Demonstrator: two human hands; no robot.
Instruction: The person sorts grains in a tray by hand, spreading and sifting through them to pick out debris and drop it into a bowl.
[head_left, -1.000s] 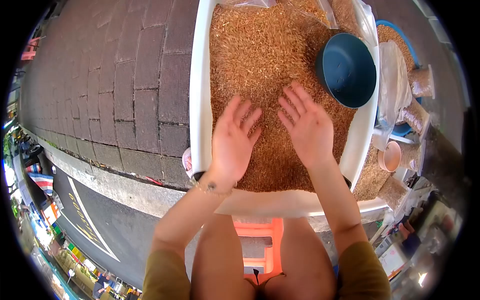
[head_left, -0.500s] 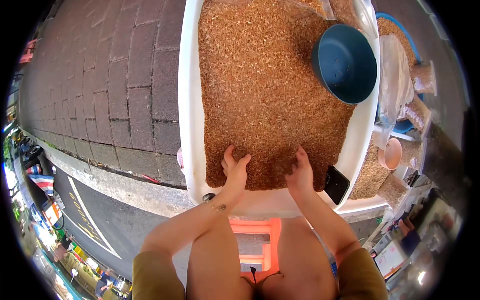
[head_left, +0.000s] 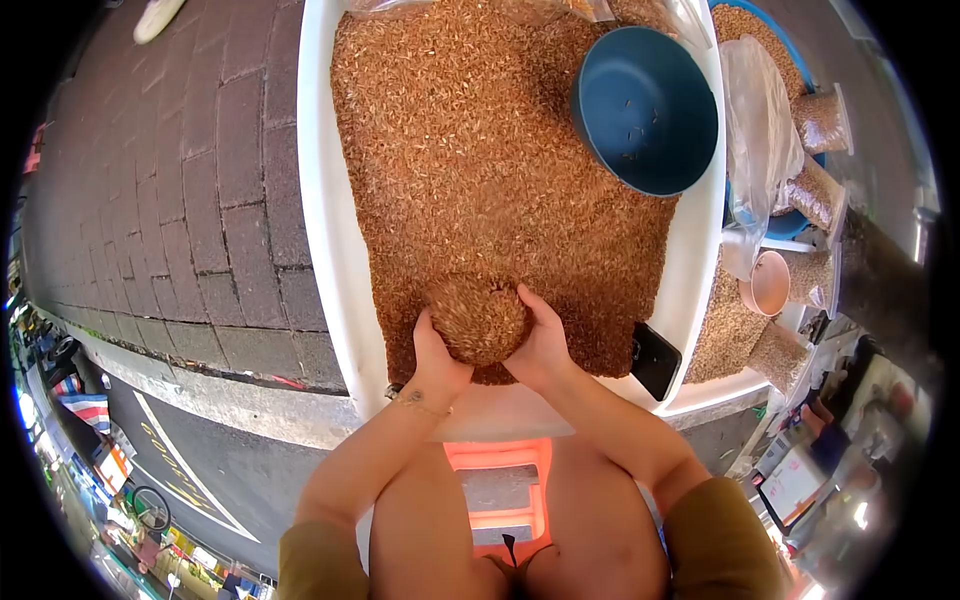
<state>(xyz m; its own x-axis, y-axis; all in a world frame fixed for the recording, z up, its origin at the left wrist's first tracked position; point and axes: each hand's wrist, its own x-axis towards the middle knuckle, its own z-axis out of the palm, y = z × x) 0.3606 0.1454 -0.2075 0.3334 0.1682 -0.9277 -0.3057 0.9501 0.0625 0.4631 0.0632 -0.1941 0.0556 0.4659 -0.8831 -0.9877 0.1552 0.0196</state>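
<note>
My left hand [head_left: 438,355] and my right hand [head_left: 542,345] are cupped together near the front of a white tray [head_left: 322,190]. Between them they hold a rounded heap of small brown dried pieces [head_left: 480,322], blurred by motion. I cannot make out exactly what the pieces are. More of the same loose pieces [head_left: 490,160] spread thickly over the tray beyond and beneath my hands. A dark blue bowl [head_left: 650,110] rests tilted on them at the far right, with a few bits inside.
A black phone [head_left: 655,362] lies at the tray's front right corner. Further right are a pink bowl [head_left: 769,284], a clear plastic bag [head_left: 757,140] and several filled bags. An orange stool [head_left: 500,455] stands between my knees. Someone's shoe [head_left: 157,18] shows at the top left.
My hands were apart, fingers in the brown pieces; now they have come together and hold a heap of them. The view has shifted slightly, and a shoe has appeared at the top left.
</note>
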